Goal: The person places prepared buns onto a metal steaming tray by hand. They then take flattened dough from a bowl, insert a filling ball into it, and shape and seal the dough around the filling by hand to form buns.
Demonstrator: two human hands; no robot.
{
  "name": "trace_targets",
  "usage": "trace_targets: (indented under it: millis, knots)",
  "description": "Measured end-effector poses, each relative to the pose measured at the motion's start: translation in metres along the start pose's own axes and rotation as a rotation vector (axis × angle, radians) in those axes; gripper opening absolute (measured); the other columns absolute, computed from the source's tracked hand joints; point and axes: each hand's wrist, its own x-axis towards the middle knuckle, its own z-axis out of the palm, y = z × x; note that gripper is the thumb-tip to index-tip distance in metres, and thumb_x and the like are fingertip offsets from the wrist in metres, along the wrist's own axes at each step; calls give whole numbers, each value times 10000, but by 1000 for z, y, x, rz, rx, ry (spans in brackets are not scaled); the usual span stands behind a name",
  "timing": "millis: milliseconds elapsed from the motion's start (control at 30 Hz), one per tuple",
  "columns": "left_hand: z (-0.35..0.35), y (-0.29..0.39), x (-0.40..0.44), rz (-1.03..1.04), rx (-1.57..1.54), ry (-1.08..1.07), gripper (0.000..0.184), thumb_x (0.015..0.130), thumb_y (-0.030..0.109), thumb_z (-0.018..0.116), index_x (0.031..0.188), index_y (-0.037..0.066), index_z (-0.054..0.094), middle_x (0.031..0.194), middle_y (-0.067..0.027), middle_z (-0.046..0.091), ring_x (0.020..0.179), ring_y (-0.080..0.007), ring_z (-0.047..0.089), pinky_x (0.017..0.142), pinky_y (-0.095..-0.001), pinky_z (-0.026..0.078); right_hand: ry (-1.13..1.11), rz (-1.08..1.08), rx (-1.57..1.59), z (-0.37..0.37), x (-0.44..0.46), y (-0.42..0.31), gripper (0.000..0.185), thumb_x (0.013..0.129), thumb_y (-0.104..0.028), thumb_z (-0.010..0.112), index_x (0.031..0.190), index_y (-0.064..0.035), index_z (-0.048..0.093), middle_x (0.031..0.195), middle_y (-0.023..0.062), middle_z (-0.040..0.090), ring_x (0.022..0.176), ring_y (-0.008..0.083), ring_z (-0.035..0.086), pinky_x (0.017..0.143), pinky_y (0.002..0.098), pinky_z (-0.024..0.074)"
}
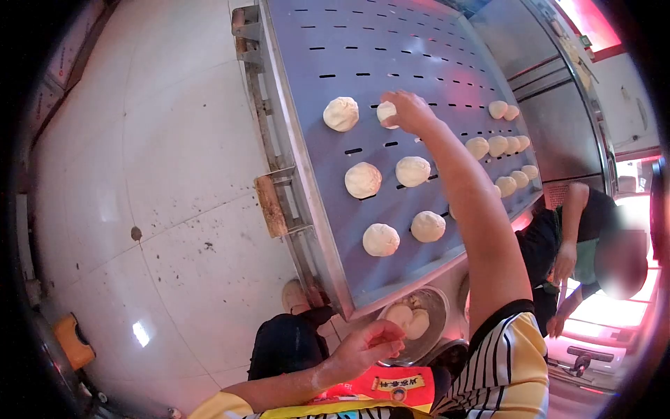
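My right hand point(410, 112) reaches far over the perforated metal tray point(380, 77), its fingers closed round a pale dough bun point(386, 114) that rests at or just above the surface. Left of that hand lies another bun point(341, 114), and nearer to me sit several more, such as one point(363, 180) and one point(381, 239). Low in front of my body, my left hand point(366, 348) is loosely curled, with a gap between thumb and fingers and nothing visible in it. It is close to a metal bowl point(441, 307) holding dough pieces point(408, 320).
Rows of buns point(497, 145) stand on the tray's right side, partly behind my right arm. The tray has a raised metal edge point(317, 202) and a wooden-handled side bracket point(270, 206). Another person point(572, 244) is at the right, beside a steel cabinet point(558, 119).
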Motion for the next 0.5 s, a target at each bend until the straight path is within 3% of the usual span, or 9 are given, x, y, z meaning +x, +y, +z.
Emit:
trace_targets:
  millis: [200,300,500]
  knots:
    - [6,8,-1,-48,51,43,248,916,86,572,1151,16,530,1049,-44,589,975,-126,573,891,-265,472,131,-9,-22,12,-6,-1,523,654,-233,782,1114,-114,563,1069,129,601,1030,326,580,830,442,479]
    - [3,4,0,-57,46,49,236,914,80,573,1138,13,538,1047,-45,592,972,-125,575,893,-270,472,7,-2,-63,11,3,0,504,658,-239,781,1099,-111,572,1059,126,598,1041,321,577,829,433,487]
    - [-1,3,0,3,59,45,225,911,81,579,1121,9,547,1040,-44,594,971,-125,576,891,-271,472,30,5,-136,12,0,-10,524,670,-305,784,1110,-113,575,1130,104,572,1054,306,581,843,428,495]
